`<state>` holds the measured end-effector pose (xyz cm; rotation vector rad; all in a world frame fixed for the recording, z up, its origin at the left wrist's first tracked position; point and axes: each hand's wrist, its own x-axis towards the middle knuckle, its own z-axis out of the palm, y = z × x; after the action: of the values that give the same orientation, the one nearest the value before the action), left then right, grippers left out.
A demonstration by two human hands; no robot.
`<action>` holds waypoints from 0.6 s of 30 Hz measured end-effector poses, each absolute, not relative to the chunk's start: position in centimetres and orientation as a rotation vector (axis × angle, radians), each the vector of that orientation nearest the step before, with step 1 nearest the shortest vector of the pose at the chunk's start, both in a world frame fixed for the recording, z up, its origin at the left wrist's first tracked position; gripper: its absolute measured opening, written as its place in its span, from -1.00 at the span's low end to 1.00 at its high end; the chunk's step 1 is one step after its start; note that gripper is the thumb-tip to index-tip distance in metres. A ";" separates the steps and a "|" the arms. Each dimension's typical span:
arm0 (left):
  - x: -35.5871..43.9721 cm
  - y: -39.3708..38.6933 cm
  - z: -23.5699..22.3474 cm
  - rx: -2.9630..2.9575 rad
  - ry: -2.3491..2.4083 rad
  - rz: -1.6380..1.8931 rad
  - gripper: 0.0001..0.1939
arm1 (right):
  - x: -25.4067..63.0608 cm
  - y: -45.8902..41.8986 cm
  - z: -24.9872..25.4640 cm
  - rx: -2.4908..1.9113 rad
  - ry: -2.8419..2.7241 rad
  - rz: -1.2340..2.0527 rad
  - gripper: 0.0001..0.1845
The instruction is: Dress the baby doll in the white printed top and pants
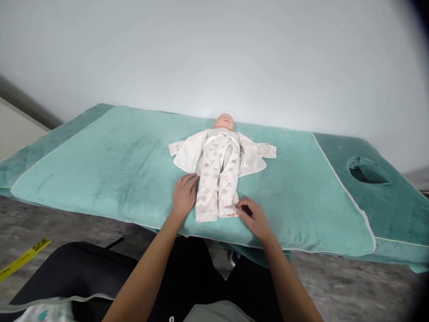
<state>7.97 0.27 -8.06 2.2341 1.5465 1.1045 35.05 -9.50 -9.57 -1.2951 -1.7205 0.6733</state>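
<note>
A baby doll (224, 121) lies on its back in the middle of the bed, head toward the wall. Printed white baby pants (211, 179) cover its legs, and a white baby jacket (189, 152) is spread open beneath it, sleeves out to both sides. My left hand (185, 194) rests at the outer edge of the left pant leg, fingers extended and touching the cloth. With thumb and forefinger, my right hand (254, 218) pinches the edge of the right pant leg near its hem. A bit of the doll's foot shows at that hem.
A teal cover (100, 156) lies over the bed against a pale wall (214, 58). The bed has a face hole (367, 171) at its right end. A black chair (80, 273) holding patterned cloth (47, 311) stands at lower left, near a yellow strip (25, 258).
</note>
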 end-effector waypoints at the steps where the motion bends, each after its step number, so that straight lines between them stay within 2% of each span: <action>1: 7.6 -1.0 -8.6 2.156 1.540 1.158 -0.66 | 34.7 -10.4 -9.5 -1.293 -1.739 0.694 -0.83; 5: 7.5 -6.2 -10.3 2.053 1.388 1.152 -0.63 | 33.7 -11.5 -9.4 -1.341 -1.686 0.714 -0.88; 8: 8.5 -9.1 -10.0 2.198 1.385 1.078 -0.63 | 33.8 -11.7 -8.9 -1.282 -1.587 0.957 -0.82; 12: 9.8 -10.3 -7.3 2.360 1.324 1.241 -0.72 | 33.7 -13.4 -7.6 -1.085 -1.347 1.269 -0.74; 15: 9.9 -10.5 -5.7 2.404 1.268 1.345 -0.67 | 32.7 -15.2 -7.4 -1.018 -1.083 1.258 -0.72; 18: 9.4 -10.9 -5.7 2.428 1.267 1.343 -0.64 | 31.6 -16.2 -8.1 -1.168 -1.118 1.167 -0.79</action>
<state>9.44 -10.89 -5.69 2.4277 1.2673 1.3428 31.65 -16.21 -8.09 -1.1678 -1.1176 1.1669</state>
